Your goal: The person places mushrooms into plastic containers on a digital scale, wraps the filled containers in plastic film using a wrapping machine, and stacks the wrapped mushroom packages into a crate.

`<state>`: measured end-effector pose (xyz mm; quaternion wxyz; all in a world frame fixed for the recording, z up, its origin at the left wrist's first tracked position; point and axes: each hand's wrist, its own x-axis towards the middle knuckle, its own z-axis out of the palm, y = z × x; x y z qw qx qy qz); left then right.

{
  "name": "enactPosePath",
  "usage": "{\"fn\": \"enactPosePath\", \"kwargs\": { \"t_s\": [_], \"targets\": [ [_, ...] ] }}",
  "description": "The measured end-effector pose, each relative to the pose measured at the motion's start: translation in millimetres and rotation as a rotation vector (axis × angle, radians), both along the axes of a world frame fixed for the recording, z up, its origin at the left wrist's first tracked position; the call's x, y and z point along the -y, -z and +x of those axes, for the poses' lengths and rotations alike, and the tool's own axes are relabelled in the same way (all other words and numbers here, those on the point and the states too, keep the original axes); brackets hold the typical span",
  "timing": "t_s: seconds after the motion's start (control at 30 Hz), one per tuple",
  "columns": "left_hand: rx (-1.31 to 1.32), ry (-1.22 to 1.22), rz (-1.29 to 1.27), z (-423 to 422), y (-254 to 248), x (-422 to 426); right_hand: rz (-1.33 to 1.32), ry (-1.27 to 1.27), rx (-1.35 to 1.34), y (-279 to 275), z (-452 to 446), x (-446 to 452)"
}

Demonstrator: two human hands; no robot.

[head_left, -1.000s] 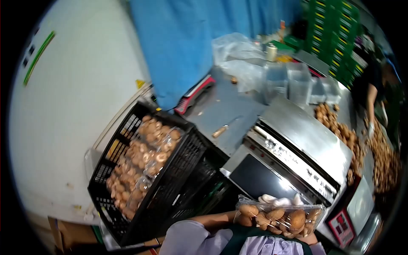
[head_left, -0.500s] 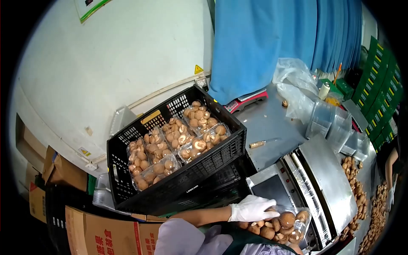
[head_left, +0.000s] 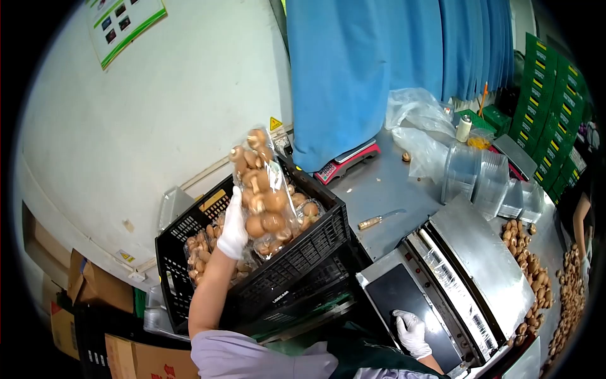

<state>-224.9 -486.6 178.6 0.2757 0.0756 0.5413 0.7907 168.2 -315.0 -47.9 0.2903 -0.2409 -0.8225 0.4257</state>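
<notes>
My left hand, in a white glove, grips a clear-wrapped pack of mushrooms by its near side. The pack is held tilted up above a black plastic crate. Inside the crate lie several more wrapped packs of brown mushrooms, partly hidden by my left arm. My right hand, also gloved in white, rests on the dark flat plate of a metal wrapping machine, fingers loosely bent and slightly apart, with nothing visible in them.
Behind the machine are a knife, a red scale, plastic bags and stacked clear trays. Loose mushrooms lie on the right. Another person's gloved hand is at the far right. Cardboard boxes stand at lower left.
My left hand has carried the mushroom pack from beside the machine up and left, over the crate. My right hand now shows on the machine's plate. The view has shifted slightly.
</notes>
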Motion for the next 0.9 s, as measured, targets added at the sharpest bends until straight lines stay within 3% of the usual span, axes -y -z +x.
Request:
{"fn": "enactPosePath", "kwargs": {
  "t_s": [0.03, 0.1, 0.13, 0.17, 0.2, 0.23, 0.3, 0.4, 0.5, 0.6, 0.63, 0.67, 0.73, 0.77, 0.83, 0.9],
  "targets": [
    [0.146, 0.010, 0.034, -26.7, 7.2, -3.0, -0.005, 0.008, -0.005, 0.9, -0.1, -0.1],
    [0.102, -0.011, 0.025, -99.8, 58.2, -9.2, -0.012, 0.012, -0.008, 0.7, 0.1, 0.7],
    [0.097, -0.036, -0.057, -97.8, 59.7, -25.0, -0.014, 0.014, 0.002, -2.2, 0.2, 1.2],
    [0.019, -0.136, -0.458, -92.0, 62.7, -34.0, -0.015, 0.027, 0.001, -1.4, -0.2, 1.6],
    [0.025, -0.142, -0.649, -112.6, 91.3, -39.6, -0.012, 0.022, 0.000, 0.0, -0.2, 1.0],
    [0.074, -0.069, -0.692, -135.3, 125.7, -42.4, -0.008, 0.017, 0.000, 0.9, 0.5, 0.1],
    [0.062, -0.129, -0.796, -136.0, 143.0, -55.3, -0.053, 0.037, -0.003, 2.1, 1.6, 1.5],
    [0.086, -0.042, -0.704, -120.1, 117.5, -47.7, -0.076, 0.056, 0.011, -1.9, 2.3, 3.3],
    [0.156, -0.035, -0.636, -146.6, 135.8, -25.8, -0.049, 0.061, 0.010, 0.7, 0.3, 3.7],
    [-0.103, -0.319, -0.715, -140.8, 122.7, -31.2, -0.046, 0.031, 0.038, -5.4, 1.5, 3.2],
    [-0.436, -0.341, -0.559, -122.0, 109.7, -36.5, -0.040, 0.012, 0.031, -9.1, 2.2, 2.4],
    [-0.846, -0.448, -0.683, -125.5, 111.3, -42.2, -0.046, -0.006, 0.017, -10.5, 2.7, 1.9],
    [-1.074, -0.324, -0.530, -93.5, 81.8, -65.7, -0.071, -0.010, 0.014, -16.2, 7.7, 2.3],
    [-1.164, -0.232, -0.620, -76.7, 64.6, -80.2, -0.091, -0.002, 0.025, -21.5, 12.0, 2.7],
    [-1.295, -0.080, -0.505, -51.2, 53.9, -114.6, -0.152, 0.076, 0.033, -25.8, 27.4, 2.4],
    [-1.070, 0.159, -0.254, 6.4, 37.8, -154.3, -0.170, 0.168, 0.064, -41.5, 52.5, -3.2]
  ]
}}
